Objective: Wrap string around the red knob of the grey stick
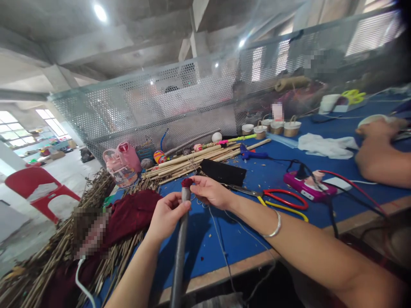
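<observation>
My left hand (167, 215) is wrapped round a grey stick (178, 261) that rises from the bottom edge, just below its top. A small dark red tuft (187, 182) caps the stick. My right hand (210, 191), a silver bangle on its wrist, pinches at that tuft with fingers closed. A thin thread (219, 239) trails down from the hands over the blue table (237, 239). Red and yellow handled scissors (276, 201) lie just right of my right hand, and a black cloth piece (224, 172) lies behind it.
Bamboo sticks (192, 160) lie across the table's far side. A pile of twigs (48, 261) and dark red cloth (135, 211) sit at left. A pink device (308, 188) with cables, a blue glue gun (252, 154), small baskets (282, 127) and another person's arm (382, 158) are at right.
</observation>
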`<state>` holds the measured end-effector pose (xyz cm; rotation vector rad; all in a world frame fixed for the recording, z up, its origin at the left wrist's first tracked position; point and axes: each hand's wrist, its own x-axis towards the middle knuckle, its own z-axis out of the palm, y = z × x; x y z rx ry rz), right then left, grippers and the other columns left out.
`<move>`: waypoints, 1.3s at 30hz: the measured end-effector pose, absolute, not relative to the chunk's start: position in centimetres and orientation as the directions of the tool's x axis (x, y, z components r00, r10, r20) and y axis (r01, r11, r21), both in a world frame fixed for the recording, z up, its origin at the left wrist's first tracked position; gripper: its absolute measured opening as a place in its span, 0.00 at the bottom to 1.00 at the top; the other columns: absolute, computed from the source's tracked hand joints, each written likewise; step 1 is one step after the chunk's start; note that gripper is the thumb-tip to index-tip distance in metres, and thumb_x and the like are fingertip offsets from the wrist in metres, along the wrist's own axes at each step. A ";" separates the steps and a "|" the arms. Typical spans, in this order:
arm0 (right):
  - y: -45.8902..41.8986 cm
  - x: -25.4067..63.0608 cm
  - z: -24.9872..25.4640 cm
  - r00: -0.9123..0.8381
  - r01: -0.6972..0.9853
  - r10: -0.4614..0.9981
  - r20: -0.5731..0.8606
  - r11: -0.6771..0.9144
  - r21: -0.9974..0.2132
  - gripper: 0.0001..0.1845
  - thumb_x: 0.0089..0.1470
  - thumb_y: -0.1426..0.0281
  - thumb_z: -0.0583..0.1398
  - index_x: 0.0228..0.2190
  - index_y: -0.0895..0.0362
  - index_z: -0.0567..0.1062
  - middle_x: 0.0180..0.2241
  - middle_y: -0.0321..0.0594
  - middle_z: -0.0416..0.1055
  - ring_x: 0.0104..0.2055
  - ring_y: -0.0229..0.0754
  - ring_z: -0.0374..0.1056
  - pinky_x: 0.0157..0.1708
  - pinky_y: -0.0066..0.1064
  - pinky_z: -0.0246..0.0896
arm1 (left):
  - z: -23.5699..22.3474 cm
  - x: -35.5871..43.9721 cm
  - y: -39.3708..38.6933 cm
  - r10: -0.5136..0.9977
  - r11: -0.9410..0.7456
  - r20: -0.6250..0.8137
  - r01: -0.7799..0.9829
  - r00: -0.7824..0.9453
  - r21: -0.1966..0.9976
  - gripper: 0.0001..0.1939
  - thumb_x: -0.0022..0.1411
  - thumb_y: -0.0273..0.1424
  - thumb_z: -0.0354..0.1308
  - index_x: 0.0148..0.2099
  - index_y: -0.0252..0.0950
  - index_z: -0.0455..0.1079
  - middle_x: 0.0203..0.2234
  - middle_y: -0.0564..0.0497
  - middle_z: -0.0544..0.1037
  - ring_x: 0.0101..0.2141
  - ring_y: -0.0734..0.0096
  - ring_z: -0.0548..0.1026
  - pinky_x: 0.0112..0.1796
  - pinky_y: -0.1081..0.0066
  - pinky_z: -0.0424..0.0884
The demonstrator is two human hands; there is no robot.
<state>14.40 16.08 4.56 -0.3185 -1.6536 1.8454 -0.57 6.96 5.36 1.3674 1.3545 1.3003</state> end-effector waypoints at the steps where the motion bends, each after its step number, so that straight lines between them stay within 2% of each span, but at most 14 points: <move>1: 16.1 14.4 4.4 -0.782 -0.301 0.581 0.226 -0.033 -0.953 0.22 0.49 0.55 0.63 0.39 0.57 0.68 0.13 0.22 0.53 0.13 0.28 0.41 0.13 0.24 0.34 | 5.2 -0.7 6.9 0.989 -0.105 0.118 0.135 -0.092 0.985 0.19 0.45 0.41 0.67 0.35 0.31 0.75 0.20 0.51 0.74 0.20 0.76 0.66 0.22 0.76 0.60; 4: 16.1 14.4 4.3 -0.803 -0.312 0.549 0.234 -0.053 -0.948 0.23 0.49 0.56 0.63 0.42 0.57 0.68 0.13 0.22 0.51 0.13 0.28 0.41 0.13 0.23 0.33 | 5.0 -1.3 6.8 0.998 -0.052 0.052 0.001 -0.024 0.999 0.22 0.46 0.41 0.67 0.40 0.32 0.75 0.23 0.50 0.77 0.21 0.75 0.69 0.24 0.76 0.64; 7: 16.0 14.3 4.2 -0.828 -0.284 0.522 0.207 -0.071 -0.956 0.26 0.48 0.56 0.63 0.44 0.59 0.68 0.13 0.22 0.52 0.12 0.27 0.41 0.12 0.24 0.33 | 4.8 -1.6 6.8 0.997 0.045 -0.036 -0.142 0.064 0.989 0.21 0.47 0.41 0.67 0.41 0.32 0.73 0.25 0.49 0.77 0.22 0.73 0.73 0.25 0.75 0.67; 11: 15.8 14.1 4.1 -0.817 -0.288 0.541 0.200 -0.081 -0.954 0.25 0.46 0.55 0.64 0.41 0.59 0.68 0.14 0.23 0.53 0.12 0.27 0.41 0.12 0.24 0.32 | 4.5 -0.9 6.7 0.996 0.055 -0.038 -0.201 0.086 0.978 0.24 0.50 0.41 0.65 0.45 0.36 0.63 0.25 0.50 0.76 0.19 0.72 0.73 0.21 0.74 0.68; 13: 15.6 14.0 4.1 -0.809 -0.292 0.551 0.206 -0.072 -0.954 0.24 0.47 0.55 0.64 0.39 0.59 0.68 0.14 0.24 0.55 0.13 0.26 0.42 0.12 0.24 0.33 | 4.3 -0.2 6.5 0.997 -0.067 0.061 -0.135 -0.046 0.989 0.25 0.52 0.40 0.63 0.48 0.40 0.57 0.24 0.55 0.75 0.17 0.74 0.71 0.19 0.75 0.67; 15: 15.5 13.8 4.0 -0.808 -0.294 0.550 0.213 -0.063 -0.954 0.25 0.47 0.54 0.64 0.38 0.59 0.68 0.15 0.24 0.54 0.13 0.26 0.42 0.13 0.24 0.33 | 4.0 0.3 6.3 0.966 -0.182 0.182 0.019 -0.181 0.983 0.26 0.52 0.37 0.63 0.49 0.42 0.55 0.25 0.57 0.73 0.16 0.77 0.69 0.18 0.76 0.65; 17: 15.4 13.7 3.8 -0.805 -0.297 0.553 0.215 -0.061 -0.953 0.25 0.46 0.53 0.64 0.37 0.59 0.68 0.14 0.23 0.52 0.13 0.27 0.41 0.13 0.24 0.34 | 3.8 0.6 6.1 0.938 -0.224 0.263 0.183 -0.228 0.957 0.26 0.51 0.35 0.64 0.50 0.42 0.57 0.27 0.56 0.73 0.18 0.78 0.69 0.19 0.78 0.64; 19: 15.5 13.6 3.7 -0.807 -0.283 0.555 0.203 -0.061 -0.957 0.25 0.46 0.53 0.64 0.37 0.59 0.68 0.14 0.23 0.51 0.13 0.27 0.41 0.13 0.24 0.34 | 3.6 0.5 6.0 0.937 -0.219 0.282 0.281 -0.208 0.934 0.26 0.51 0.34 0.65 0.50 0.41 0.60 0.28 0.55 0.74 0.20 0.77 0.70 0.20 0.78 0.64; 23: 15.5 13.5 3.5 -0.813 -0.245 0.560 0.164 -0.074 -0.967 0.24 0.46 0.54 0.63 0.38 0.58 0.67 0.14 0.22 0.52 0.13 0.27 0.41 0.12 0.24 0.34 | 3.6 0.3 6.1 0.934 -0.205 0.273 0.279 -0.230 0.938 0.22 0.51 0.34 0.64 0.48 0.40 0.62 0.25 0.55 0.75 0.18 0.77 0.69 0.20 0.78 0.62; 28: 15.2 13.3 3.5 -0.780 -0.224 0.611 0.136 -0.069 -0.972 0.23 0.48 0.55 0.63 0.39 0.55 0.63 0.13 0.20 0.51 0.12 0.29 0.41 0.12 0.23 0.36 | 3.6 0.1 6.2 0.930 -0.192 0.271 0.302 -0.248 0.934 0.18 0.53 0.33 0.61 0.45 0.41 0.60 0.23 0.58 0.74 0.16 0.77 0.68 0.17 0.78 0.61; 31: 15.2 13.3 3.5 -0.750 -0.177 0.650 0.124 -0.017 -0.984 0.19 0.49 0.55 0.61 0.33 0.56 0.63 0.12 0.21 0.51 0.12 0.29 0.42 0.13 0.23 0.36 | 3.8 0.1 6.2 0.930 -0.181 0.268 0.320 -0.253 0.930 0.17 0.54 0.33 0.60 0.45 0.41 0.59 0.22 0.59 0.72 0.16 0.78 0.67 0.17 0.78 0.61; 34: 15.0 13.4 3.7 -0.715 -0.165 0.674 0.185 0.095 -0.982 0.17 0.50 0.57 0.60 0.27 0.58 0.65 0.13 0.23 0.51 0.15 0.28 0.43 0.16 0.24 0.38 | 3.9 0.1 6.1 0.930 -0.164 0.251 0.308 -0.268 0.937 0.17 0.55 0.33 0.60 0.45 0.41 0.58 0.22 0.60 0.72 0.15 0.79 0.67 0.17 0.78 0.61; 39: 14.5 14.0 4.4 -0.670 -0.122 0.637 0.381 0.412 -0.903 0.10 0.54 0.66 0.58 0.29 0.61 0.71 0.21 0.31 0.60 0.24 0.31 0.53 0.25 0.25 0.48 | 3.8 0.2 6.2 0.923 -0.151 0.249 0.319 -0.292 0.936 0.18 0.54 0.34 0.60 0.45 0.42 0.59 0.23 0.61 0.72 0.15 0.78 0.68 0.17 0.78 0.63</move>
